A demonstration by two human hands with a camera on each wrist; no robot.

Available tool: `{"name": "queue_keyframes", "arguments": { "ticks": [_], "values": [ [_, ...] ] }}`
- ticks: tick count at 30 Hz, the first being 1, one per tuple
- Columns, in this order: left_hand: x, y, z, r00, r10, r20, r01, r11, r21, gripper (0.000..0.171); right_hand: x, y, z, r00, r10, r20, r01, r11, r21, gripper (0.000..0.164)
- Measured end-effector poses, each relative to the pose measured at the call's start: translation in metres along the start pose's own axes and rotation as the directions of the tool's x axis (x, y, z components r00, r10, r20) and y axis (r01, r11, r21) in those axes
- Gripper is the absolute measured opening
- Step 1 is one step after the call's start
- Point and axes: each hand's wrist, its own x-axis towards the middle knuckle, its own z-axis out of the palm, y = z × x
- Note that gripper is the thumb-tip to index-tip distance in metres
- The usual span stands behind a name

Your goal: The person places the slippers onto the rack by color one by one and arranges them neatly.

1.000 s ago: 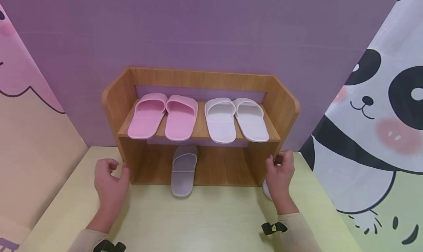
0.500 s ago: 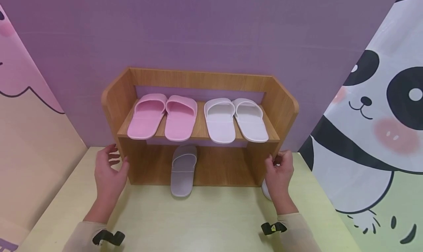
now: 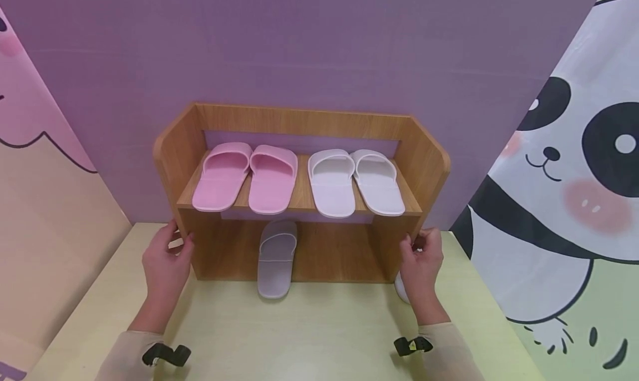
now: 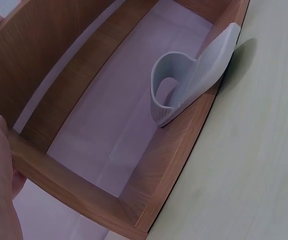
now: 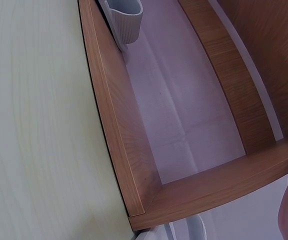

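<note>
A small wooden shoe rack with two tiers stands against the purple wall. My left hand grips the front edge of its left side panel, thumb on the inner side and fingers outside, as the left wrist view shows. At the right side panel, my right hand holds the edge between thumb and curled fingers. Pink slippers and white slippers fill the upper shelf in pairs. A single grey slipper lies on the lower shelf, its toe end jutting past the front.
Another white slipper is on the table outside the rack's right side, mostly hidden by my right hand. The pale wooden table extends in front. A panda-printed panel flanks the right, a pink and beige one the left.
My left hand has moved up and in to the left side panel, its fingers opening and then closing on it. The right hand and the slippers stay in place.
</note>
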Motion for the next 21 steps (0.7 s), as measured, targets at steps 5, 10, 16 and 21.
{"name": "queue_keyframes", "arguments": {
  "ticks": [5, 10, 16, 21],
  "values": [
    [-0.001, -0.004, 0.000, 1.000, 0.004, -0.008, -0.004, 1.000, -0.010, 0.044, -0.001, -0.002, 0.000, 1.000, -0.002, -0.003, 0.002, 1.000, 0.002, 0.012],
    [-0.004, -0.009, 0.001, 1.000, -0.017, -0.020, 0.016, 0.999, -0.047, 0.040, 0.000, -0.003, 0.000, 1.000, -0.003, -0.001, 0.003, 1.000, 0.009, 0.012],
    [-0.005, -0.010, 0.003, 0.999, -0.012, -0.037, 0.009, 0.997, -0.080, 0.036, 0.002, -0.006, -0.004, 1.000, 0.003, 0.022, -0.002, 1.000, -0.015, 0.012],
    [-0.005, -0.010, 0.004, 0.999, -0.006, -0.044, 0.002, 0.997, -0.071, 0.035, 0.003, -0.009, -0.012, 0.997, 0.007, 0.072, -0.003, 0.998, -0.057, 0.015]
  ]
}}
